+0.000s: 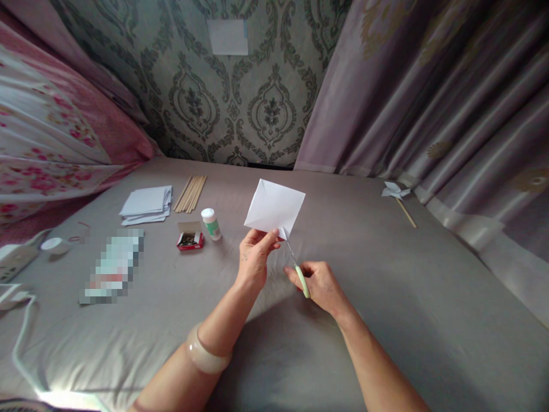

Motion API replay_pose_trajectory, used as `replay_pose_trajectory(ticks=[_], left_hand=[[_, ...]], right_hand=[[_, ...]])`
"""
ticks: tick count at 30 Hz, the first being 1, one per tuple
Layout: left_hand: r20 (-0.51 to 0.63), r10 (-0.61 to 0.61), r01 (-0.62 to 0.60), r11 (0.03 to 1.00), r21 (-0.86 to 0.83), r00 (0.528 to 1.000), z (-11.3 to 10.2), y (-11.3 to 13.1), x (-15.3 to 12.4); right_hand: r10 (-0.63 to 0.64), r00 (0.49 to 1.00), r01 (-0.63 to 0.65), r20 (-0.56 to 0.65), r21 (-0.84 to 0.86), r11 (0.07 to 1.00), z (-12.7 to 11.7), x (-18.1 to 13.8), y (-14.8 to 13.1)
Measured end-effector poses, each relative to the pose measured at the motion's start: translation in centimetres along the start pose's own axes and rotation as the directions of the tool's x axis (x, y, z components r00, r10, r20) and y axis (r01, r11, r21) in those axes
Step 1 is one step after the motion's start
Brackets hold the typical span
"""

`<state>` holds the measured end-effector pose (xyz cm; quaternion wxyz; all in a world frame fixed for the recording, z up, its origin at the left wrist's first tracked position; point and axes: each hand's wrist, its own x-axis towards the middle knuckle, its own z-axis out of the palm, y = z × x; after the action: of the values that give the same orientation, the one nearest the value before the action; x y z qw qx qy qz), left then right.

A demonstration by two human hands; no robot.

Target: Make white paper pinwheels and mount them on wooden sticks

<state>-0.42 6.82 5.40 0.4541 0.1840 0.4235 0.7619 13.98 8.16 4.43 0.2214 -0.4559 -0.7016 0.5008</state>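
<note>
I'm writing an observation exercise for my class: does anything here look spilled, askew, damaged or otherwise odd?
Mainly the pixelated item at the left: it shows only as coarse blocks, so I can't tell what it is. The paper stack beyond it is slightly askew, its edges not lining up. I see nothing spilled.

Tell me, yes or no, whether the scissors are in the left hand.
No, the right hand holds the scissors, while the left hand holds the white paper.
</note>
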Motion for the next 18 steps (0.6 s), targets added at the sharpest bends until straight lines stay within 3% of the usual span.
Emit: replay_pose_trajectory(ticks=[18], left_hand=[[0.057, -0.025, 0.024, 0.999, 0.029, 0.998, 0.58, -0.41, -0.96]], right_hand=[[-0.012, 0.999, 0.015, -0.048, 0.062, 0.998, -0.01, 0.03, -0.04]])
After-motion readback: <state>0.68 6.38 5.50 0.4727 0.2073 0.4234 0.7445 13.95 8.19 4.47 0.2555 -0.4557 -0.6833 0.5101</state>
